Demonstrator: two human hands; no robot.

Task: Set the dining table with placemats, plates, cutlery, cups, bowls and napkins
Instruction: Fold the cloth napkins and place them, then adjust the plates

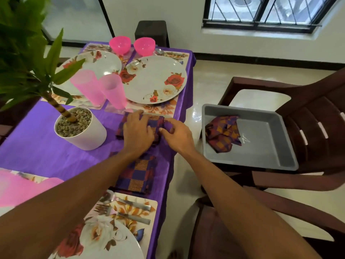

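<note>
Two hands are working on a checked napkin point(156, 122) that is lying on the purple tablecloth point(37, 152), just below the far placemat point(160, 109) near the table's right edge. The left hand point(138, 131) is pressing on it with fingers spread fairly flat. The right hand point(177, 136) is pinching its right edge (thumb against curled fingers). A folded napkin point(136, 176) is lying nearer, and a third napkin point(223, 135) is sitting in the grey tray point(261, 146).

My left forearm point(74, 199) and right forearm point(233, 200) are bare, both reaching forward and converging mid-frame. Left hand point(138, 130) is palm down, fingers spread and fairly straight, pressing flat. Right hand point(178, 136) is just beside it, knuckles up, fingers bent, thumb pointing toward the left. Can't tell if the right is pinching anything.
</note>
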